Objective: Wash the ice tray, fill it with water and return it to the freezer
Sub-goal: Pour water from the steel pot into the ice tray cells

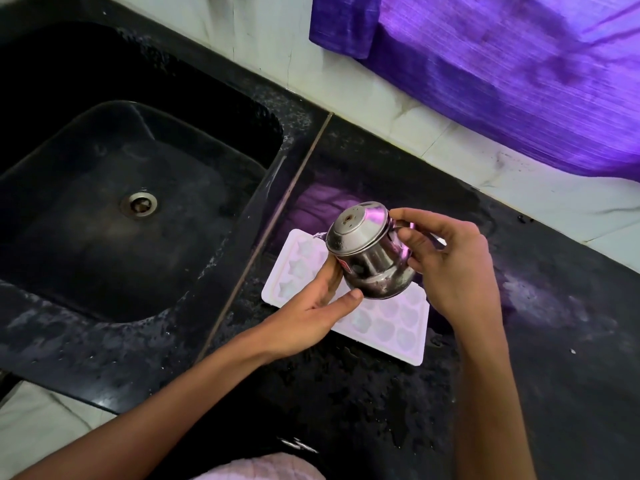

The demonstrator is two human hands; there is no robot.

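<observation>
Reaching in from the near edge of the speckled black stone desk [346, 410], two bare forearms meet over a white plastic ice tray with star- and heart-shaped wells [391, 327]. The tray lies flat on the desk, just right of the seam that divides the desk from the sink, one short end pointing toward the wall. Above it, the left hand [311, 317] cups the underside of a small round-bellied stainless steel pot with a domed lid [367, 251], thumb and fingers curled against its base. The right hand [450, 268] grips the pot's handle side, fingers wrapped round it. The pot is tilted, its lid facing toward the sink, and it hides the tray's middle. Left of the tray, the deep black sink [52, 271] is set into the desk, with a round metal drain [139, 204] in its floor. Beyond the far edge rises a white tiled wall [263, 39], where a purple cloth [502, 71] hangs down toward the desk's far right corner.
</observation>
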